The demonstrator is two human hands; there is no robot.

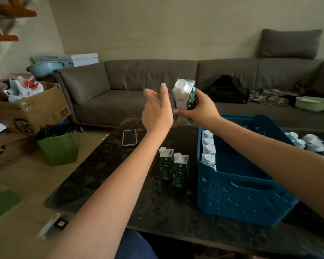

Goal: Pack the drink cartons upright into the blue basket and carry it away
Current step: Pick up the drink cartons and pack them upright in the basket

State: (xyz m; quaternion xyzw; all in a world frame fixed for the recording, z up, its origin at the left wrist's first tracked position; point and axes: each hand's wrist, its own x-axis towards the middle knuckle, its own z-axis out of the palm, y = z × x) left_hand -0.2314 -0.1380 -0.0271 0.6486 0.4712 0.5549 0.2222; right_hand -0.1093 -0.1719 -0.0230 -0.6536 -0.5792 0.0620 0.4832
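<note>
Sofa [157, 85] in grey-brown fills the back of the room, with a black bag [225, 90] and a pale green basin [311, 103] lying on its seat. Before it stands a dark stone table [105, 176], and at the left are a torn cardboard box [36, 109] and a green bin [60, 148] on the floor.

On the table's right side sits the blue basket [239, 199]. Four upright cartons [208, 148] line its left inner wall in a row, white caps up — the remainder of its floor is bare. Two standing cartons [173, 168] wait upright on the table just left of the basket, touching one another. More cartons [305, 142] lie blurred beyond the basket's right rim.

A phone [129, 137] rests face up on the table, further left.

The right hand [198, 107] grips a raised carton [184, 95] round its lower half, holding it roughly upright in the air above the table's far edge. The left hand [157, 111] is spread beside it, fingers straight and holding nothing — its forefinger near the carton's side.
</note>
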